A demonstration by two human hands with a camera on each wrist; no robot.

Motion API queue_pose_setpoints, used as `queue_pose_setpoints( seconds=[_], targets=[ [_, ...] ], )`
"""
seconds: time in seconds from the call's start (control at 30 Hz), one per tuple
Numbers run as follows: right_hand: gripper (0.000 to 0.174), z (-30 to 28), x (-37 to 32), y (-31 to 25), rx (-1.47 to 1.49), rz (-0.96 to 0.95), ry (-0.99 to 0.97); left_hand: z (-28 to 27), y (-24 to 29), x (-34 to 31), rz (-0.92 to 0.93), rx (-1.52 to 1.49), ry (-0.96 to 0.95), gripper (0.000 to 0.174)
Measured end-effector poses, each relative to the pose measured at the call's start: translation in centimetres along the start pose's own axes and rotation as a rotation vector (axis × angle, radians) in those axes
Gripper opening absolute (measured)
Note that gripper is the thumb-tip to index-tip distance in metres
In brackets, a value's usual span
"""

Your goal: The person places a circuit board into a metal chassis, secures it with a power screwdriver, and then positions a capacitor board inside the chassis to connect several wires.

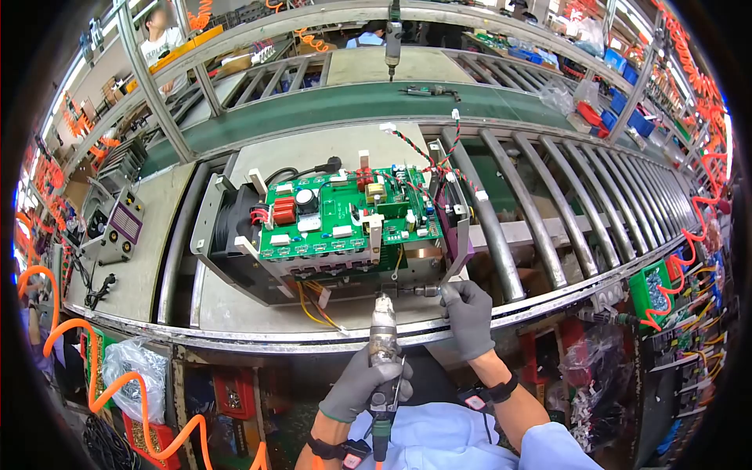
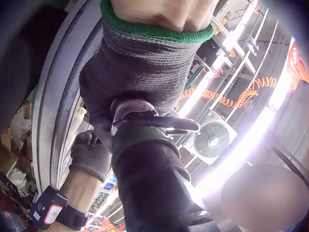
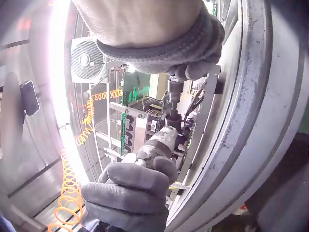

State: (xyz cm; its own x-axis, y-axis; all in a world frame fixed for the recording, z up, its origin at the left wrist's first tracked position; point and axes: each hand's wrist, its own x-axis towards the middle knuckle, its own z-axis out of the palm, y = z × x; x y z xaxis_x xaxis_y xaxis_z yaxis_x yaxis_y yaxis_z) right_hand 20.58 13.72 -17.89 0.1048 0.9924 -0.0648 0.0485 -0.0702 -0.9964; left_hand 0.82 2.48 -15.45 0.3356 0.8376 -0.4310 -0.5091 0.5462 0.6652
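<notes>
My left hand [image 1: 352, 388], in a grey knit glove, grips the body of an angle-head air screwdriver [image 1: 383, 333]. Its worn head points away from me, just in front of an open electrical unit [image 1: 329, 274] with a green circuit board [image 1: 317, 205] on top. From the head, a metal bit holder [image 1: 423, 291] extends rightward, and the gloved right hand [image 1: 470, 317] pinches its far end. Seen from the right wrist, the bit holder [image 3: 175, 92] lines up with the tool's side. In the left wrist view the tool's dark handle [image 2: 149, 164] fills the middle.
Steel rollers [image 1: 548, 219] run right of the unit, which stands on a pale board [image 1: 227, 301]. A second screwdriver [image 1: 393, 39] hangs overhead. Left is a welder-like box [image 1: 113, 227]. An orange coiled hose [image 1: 117, 392] crosses the lower left, near bins of screws [image 1: 149, 439].
</notes>
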Motion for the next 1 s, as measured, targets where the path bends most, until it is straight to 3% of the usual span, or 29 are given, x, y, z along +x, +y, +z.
queue_pose_setpoints(
  seconds=[0.4,0.6,0.63,0.67,0.77,0.83,0.87,1.0],
  targets=[
    [0.029,-0.3,0.8,0.4,0.057,0.107,-0.081,0.6,0.3,0.7,0.015,0.026,0.012,0.039],
    [0.025,-1.0,2.1,2.1,-0.181,-0.244,0.058,2.9,1.7,3.2,0.127,-0.002,0.132,0.021],
    [0.027,-0.7,2.2,2.0,-0.210,-0.324,0.105,2.7,1.4,4.1,0.143,-0.026,0.095,0.019],
    [0.044,-0.8,2.1,1.5,-0.351,-0.373,0.119,2.8,1.4,4.8,0.168,-0.014,0.097,0.018],
    [0.052,-0.3,3.0,2.6,-0.445,-0.611,0.179,3.8,1.2,7.2,0.307,-0.030,0.156,0.020],
    [0.051,-0.3,3.4,2.9,-0.463,-0.575,0.114,3.3,0.7,9.4,0.380,-0.052,0.200,0.022],
    [0.049,-0.2,3.3,2.4,-0.464,-0.549,0.074,2.9,1.1,9.9,0.387,-0.008,0.129,0.021],
    [0.041,-0.1,3.4,2.5,-0.444,-0.487,0.000,3.0,1.7,10.8,0.229,-0.048,0.181,0.023]
  ],
)
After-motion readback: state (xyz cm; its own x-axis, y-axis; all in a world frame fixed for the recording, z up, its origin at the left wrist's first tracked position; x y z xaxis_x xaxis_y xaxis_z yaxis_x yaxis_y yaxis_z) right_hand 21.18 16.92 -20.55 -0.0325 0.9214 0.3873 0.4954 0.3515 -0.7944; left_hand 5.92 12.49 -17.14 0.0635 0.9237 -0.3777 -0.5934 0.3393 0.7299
